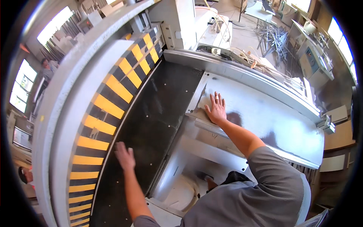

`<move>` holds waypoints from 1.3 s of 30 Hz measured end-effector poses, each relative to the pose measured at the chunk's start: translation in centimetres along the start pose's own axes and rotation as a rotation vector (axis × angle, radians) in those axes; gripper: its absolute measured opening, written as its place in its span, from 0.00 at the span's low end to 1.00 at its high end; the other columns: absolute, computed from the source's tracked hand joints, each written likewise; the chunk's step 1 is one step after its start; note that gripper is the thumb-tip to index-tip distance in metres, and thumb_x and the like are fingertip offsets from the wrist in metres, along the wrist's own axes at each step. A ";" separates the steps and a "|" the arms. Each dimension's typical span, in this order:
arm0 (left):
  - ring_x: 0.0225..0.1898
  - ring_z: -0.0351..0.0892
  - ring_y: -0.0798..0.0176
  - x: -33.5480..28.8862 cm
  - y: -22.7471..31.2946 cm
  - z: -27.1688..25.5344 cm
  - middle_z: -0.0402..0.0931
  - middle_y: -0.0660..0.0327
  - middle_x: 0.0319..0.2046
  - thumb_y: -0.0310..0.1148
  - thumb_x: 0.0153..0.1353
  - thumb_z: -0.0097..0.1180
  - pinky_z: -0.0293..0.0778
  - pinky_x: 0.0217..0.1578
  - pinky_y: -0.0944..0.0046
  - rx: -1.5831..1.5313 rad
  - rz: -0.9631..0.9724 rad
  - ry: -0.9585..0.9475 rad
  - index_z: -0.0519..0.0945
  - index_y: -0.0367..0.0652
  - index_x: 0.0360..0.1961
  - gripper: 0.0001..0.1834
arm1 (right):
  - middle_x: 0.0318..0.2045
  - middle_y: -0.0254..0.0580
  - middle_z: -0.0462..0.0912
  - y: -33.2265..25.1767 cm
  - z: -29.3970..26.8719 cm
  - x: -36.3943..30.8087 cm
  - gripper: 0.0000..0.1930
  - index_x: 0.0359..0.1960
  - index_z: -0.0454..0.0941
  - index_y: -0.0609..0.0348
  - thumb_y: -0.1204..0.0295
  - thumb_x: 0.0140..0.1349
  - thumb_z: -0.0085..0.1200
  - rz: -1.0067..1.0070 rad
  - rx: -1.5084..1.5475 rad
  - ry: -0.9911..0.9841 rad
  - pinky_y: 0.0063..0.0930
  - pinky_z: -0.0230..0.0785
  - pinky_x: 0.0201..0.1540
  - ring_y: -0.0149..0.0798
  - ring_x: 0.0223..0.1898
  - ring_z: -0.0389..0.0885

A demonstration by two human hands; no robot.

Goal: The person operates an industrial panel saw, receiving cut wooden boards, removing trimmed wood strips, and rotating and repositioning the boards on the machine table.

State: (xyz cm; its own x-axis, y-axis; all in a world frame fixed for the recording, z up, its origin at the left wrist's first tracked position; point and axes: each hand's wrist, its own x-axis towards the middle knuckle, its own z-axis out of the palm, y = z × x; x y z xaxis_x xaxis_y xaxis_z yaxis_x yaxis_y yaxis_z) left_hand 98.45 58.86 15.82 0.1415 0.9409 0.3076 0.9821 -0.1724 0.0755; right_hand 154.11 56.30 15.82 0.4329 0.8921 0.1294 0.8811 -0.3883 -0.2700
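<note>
My left hand (125, 156) is over the black machine bed (159, 109), near the yellow-and-black striped guard (107, 106). Its fingers are stretched out and slightly blurred, and nothing is in them; whether it touches the bed I cannot tell. Farther to the right, my right hand (216, 109) lies with spread fingers on a silvery metal side table (261, 109). A ring circles one of its fingers. Dark patches mark the table surface around that forearm.
A raised metal fence (242, 75) runs along the far side of the bed and table. Behind it lies a heap of thin metal strips (276, 39). A control cabinet (315, 62) stands at the far right. Another person (48, 68) is at the far left.
</note>
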 end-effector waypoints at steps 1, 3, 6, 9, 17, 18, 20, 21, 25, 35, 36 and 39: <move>0.74 0.59 0.41 -1.4 2.0 0.0 0.64 0.46 0.72 0.42 0.73 0.51 0.54 0.73 0.38 -0.069 0.041 -0.003 0.66 0.40 0.72 0.30 | 0.80 0.52 0.46 0.1 -0.5 -0.2 0.37 0.78 0.52 0.55 0.51 0.74 0.45 -0.025 0.112 0.046 0.52 0.33 0.81 0.53 0.82 0.39; 0.73 0.61 0.42 -5.1 5.1 -0.1 0.66 0.47 0.71 0.41 0.73 0.51 0.55 0.73 0.40 -0.180 0.057 0.015 0.69 0.41 0.70 0.28 | 0.79 0.55 0.48 1.0 -0.1 -0.5 0.36 0.77 0.54 0.57 0.58 0.72 0.49 -0.082 0.273 0.160 0.51 0.36 0.80 0.55 0.81 0.42; 0.72 0.62 0.42 -10.7 7.2 -1.6 0.67 0.47 0.70 0.40 0.73 0.51 0.56 0.72 0.42 -0.201 -0.049 0.048 0.71 0.40 0.68 0.27 | 0.80 0.52 0.47 2.2 0.1 -1.1 0.36 0.78 0.53 0.54 0.56 0.73 0.47 -0.081 0.309 0.141 0.48 0.34 0.81 0.53 0.82 0.40; 0.71 0.64 0.41 -18.4 7.2 -3.8 0.67 0.46 0.69 0.39 0.72 0.51 0.58 0.71 0.43 -0.150 -0.183 0.047 0.72 0.39 0.67 0.26 | 0.80 0.52 0.47 5.1 -0.5 -2.2 0.35 0.78 0.53 0.55 0.57 0.73 0.47 -0.083 0.385 0.132 0.49 0.34 0.81 0.54 0.81 0.40; 0.71 0.63 0.41 -45.5 6.5 -9.6 0.66 0.45 0.70 0.39 0.72 0.50 0.60 0.70 0.44 0.003 -0.569 0.160 0.72 0.37 0.66 0.26 | 0.79 0.55 0.50 8.5 -0.3 -4.2 0.33 0.76 0.57 0.57 0.60 0.73 0.48 -0.238 0.542 0.083 0.50 0.36 0.81 0.55 0.81 0.41; 0.72 0.63 0.41 -47.5 8.7 -10.0 0.66 0.46 0.70 0.40 0.72 0.51 0.60 0.70 0.44 0.013 -0.650 0.151 0.72 0.37 0.67 0.26 | 0.79 0.55 0.51 10.1 -0.1 -4.3 0.32 0.75 0.58 0.58 0.60 0.73 0.48 -0.255 0.544 0.079 0.49 0.38 0.81 0.55 0.81 0.42; 0.72 0.63 0.42 -52.2 12.0 -11.0 0.66 0.46 0.71 0.41 0.72 0.51 0.60 0.70 0.44 0.047 -0.759 0.157 0.72 0.37 0.67 0.27 | 0.78 0.55 0.52 11.1 -0.5 -4.7 0.32 0.75 0.59 0.58 0.61 0.73 0.49 -0.301 0.568 0.060 0.48 0.40 0.80 0.55 0.81 0.43; 0.72 0.62 0.42 -54.7 13.2 -11.3 0.65 0.47 0.71 0.41 0.72 0.51 0.60 0.70 0.44 0.130 -0.782 0.129 0.71 0.38 0.68 0.27 | 0.78 0.54 0.53 11.0 -0.8 -5.0 0.31 0.74 0.60 0.58 0.62 0.73 0.49 -0.310 0.599 0.051 0.47 0.43 0.80 0.55 0.80 0.45; 0.73 0.62 0.43 -60.6 19.6 -10.9 0.65 0.51 0.72 0.42 0.72 0.51 0.59 0.70 0.43 0.129 -0.892 0.194 0.69 0.41 0.70 0.28 | 0.78 0.49 0.54 11.0 -2.8 -6.7 0.29 0.72 0.64 0.57 0.63 0.72 0.51 -0.328 0.675 0.007 0.50 0.49 0.78 0.53 0.79 0.48; 0.72 0.62 0.44 -58.5 29.1 -11.8 0.66 0.51 0.71 0.45 0.71 0.51 0.57 0.71 0.41 0.141 -0.955 0.202 0.70 0.43 0.69 0.29 | 0.77 0.55 0.54 22.0 -5.3 -13.0 0.31 0.74 0.60 0.59 0.65 0.71 0.51 -0.403 0.664 0.060 0.49 0.49 0.78 0.59 0.78 0.50; 0.72 0.62 0.44 -58.3 29.2 -11.8 0.66 0.51 0.71 0.45 0.71 0.51 0.57 0.71 0.41 0.121 -0.939 0.207 0.70 0.43 0.69 0.29 | 0.77 0.55 0.54 23.5 -5.7 -13.9 0.31 0.74 0.60 0.59 0.65 0.71 0.51 -0.394 0.654 0.082 0.49 0.49 0.78 0.59 0.78 0.50; 0.71 0.65 0.45 -58.5 28.1 -10.4 0.68 0.51 0.70 0.45 0.71 0.52 0.61 0.69 0.42 0.166 -0.949 0.217 0.71 0.41 0.67 0.29 | 0.77 0.58 0.54 28.4 -7.9 -17.2 0.32 0.73 0.60 0.60 0.69 0.69 0.54 -0.370 0.529 0.055 0.48 0.51 0.78 0.60 0.77 0.52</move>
State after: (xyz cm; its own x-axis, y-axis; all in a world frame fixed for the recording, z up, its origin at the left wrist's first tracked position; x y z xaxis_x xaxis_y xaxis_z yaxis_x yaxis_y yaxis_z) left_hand 116.46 -4.07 9.85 -0.7237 0.5908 0.3567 0.6835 0.6849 0.2524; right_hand 173.24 28.09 13.45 0.1405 0.9266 0.3488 0.7669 0.1210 -0.6303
